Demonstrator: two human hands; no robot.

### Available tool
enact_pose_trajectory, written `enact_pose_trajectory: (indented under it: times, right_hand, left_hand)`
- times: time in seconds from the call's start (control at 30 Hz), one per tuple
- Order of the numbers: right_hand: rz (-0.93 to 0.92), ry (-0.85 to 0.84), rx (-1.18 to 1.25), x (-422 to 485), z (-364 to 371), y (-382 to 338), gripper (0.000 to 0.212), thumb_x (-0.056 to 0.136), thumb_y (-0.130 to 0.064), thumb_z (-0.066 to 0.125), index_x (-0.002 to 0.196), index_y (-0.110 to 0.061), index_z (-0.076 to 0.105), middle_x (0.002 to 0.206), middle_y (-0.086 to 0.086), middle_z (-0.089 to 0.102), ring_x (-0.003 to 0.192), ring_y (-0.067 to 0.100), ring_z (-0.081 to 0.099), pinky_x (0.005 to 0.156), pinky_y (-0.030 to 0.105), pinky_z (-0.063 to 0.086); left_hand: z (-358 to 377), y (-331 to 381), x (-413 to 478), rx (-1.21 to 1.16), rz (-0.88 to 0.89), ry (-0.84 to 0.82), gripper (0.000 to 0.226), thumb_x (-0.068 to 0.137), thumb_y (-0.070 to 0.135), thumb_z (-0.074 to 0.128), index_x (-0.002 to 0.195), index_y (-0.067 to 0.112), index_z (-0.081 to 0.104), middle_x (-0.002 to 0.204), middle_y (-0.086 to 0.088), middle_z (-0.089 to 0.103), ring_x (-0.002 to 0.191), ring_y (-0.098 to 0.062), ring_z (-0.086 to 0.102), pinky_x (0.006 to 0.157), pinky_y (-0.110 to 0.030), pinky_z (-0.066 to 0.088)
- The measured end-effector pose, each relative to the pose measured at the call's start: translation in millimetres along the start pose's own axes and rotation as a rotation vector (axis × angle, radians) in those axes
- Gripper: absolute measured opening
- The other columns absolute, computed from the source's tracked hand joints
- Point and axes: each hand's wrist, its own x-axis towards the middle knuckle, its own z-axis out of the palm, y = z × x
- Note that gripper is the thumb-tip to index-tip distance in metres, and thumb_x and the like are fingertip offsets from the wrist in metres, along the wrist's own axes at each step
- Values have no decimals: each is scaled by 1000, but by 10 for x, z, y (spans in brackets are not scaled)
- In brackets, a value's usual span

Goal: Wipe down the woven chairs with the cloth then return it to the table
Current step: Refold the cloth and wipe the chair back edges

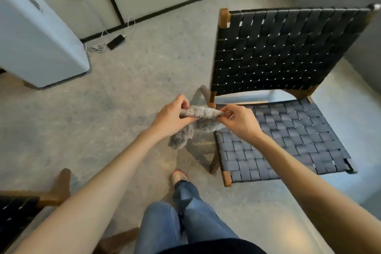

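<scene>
- The grey fluffy cloth [204, 114] is held in the air between both hands, just beside the left front corner of the woven chair [288, 140], above the floor [134, 93].
- The left hand [171, 118] grips the left end of the cloth; its fingers [181, 101] are curled and pinch the fabric against the thumb.
- The right hand [241, 122] holds the right end, over the edge of the chair seat; its fingers [229, 109] are bent and pinch the fabric too.
- The cloth is stretched between the two hands, and a loose part hangs down under the left hand.
- The woven chair has a seat and a backrest of dark straps in a wooden frame.
- A second woven chair [16, 208] shows only partly, well apart to the left of the first chair.
- A dark phone [116, 41] with a white cable [99, 47] lies on the floor, far to the left of the backrest, near a white appliance [37, 37].
</scene>
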Motion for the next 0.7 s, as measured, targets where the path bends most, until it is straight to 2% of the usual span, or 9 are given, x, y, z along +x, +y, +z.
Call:
enact_pose_trajectory:
  times: [0.13, 0.2, 0.27, 0.4, 0.53, 0.67, 0.7]
  right_hand:
    - [86, 91, 5, 128, -132, -43, 8, 86, -26, 69, 93, -22, 69, 76, -12, 62, 69, 8, 60, 61, 27, 50]
    - [127, 128, 6, 177, -156, -75, 4, 87, -23, 68, 91, -23, 69, 73, -16, 59, 69, 9, 59, 61, 29, 50]
    - [185, 168, -7, 206, -155, -114, 4, 87, -21, 67, 90, -21, 70, 75, -12, 58, 72, 11, 57, 62, 32, 50]
    - [331, 254, -17, 243, -60, -261, 4, 87, -21, 66, 86, -21, 70, 74, -7, 56, 68, 7, 50, 59, 27, 42]
    - [566, 327, 77, 240, 161, -547, 6, 89, -26, 63, 91, -28, 68, 65, -15, 59, 63, 6, 57, 59, 33, 51]
    - [738, 398, 156, 259, 384, -820, 9, 90, -32, 60, 95, -31, 68, 67, -14, 62, 72, 13, 64, 66, 33, 54]
    - [772, 423, 167, 277, 426, -858, 9, 90, -34, 60, 95, -32, 68, 70, -13, 63, 73, 14, 64, 66, 33, 53]
  left_hand:
    - [-207, 43, 437, 25, 71, -113, 32, 82, 37, 70, 92, 27, 41, 83, 13, 54, 71, -4, 52, 57, -21, 37]
    - [-293, 39, 641, 22, 129, -184, 29, 84, 33, 69, 94, 25, 43, 86, 10, 55, 75, -8, 54, 60, -23, 40]
    - [-378, 24, 837, 31, 180, -272, 25, 86, 29, 66, 96, 24, 44, 88, 7, 56, 79, -12, 55, 64, -25, 42]
    - [-554, -47, 1249, 84, 278, -457, 17, 90, 24, 60, 96, 28, 45, 93, 1, 61, 79, -15, 57, 66, -29, 44]
    - [-823, -163, 1612, 212, 405, -609, 16, 91, 27, 59, 98, 34, 47, 95, 9, 60, 85, -13, 57, 71, -31, 45]
    - [-1019, -199, 1941, 268, 540, -699, 14, 90, 18, 59, 91, 31, 56, 91, 9, 60, 86, -10, 57, 65, -15, 39]
    - [-1037, -180, 2012, 280, 561, -706, 13, 90, 18, 59, 90, 31, 57, 89, 10, 60, 86, -10, 56, 65, -15, 39]
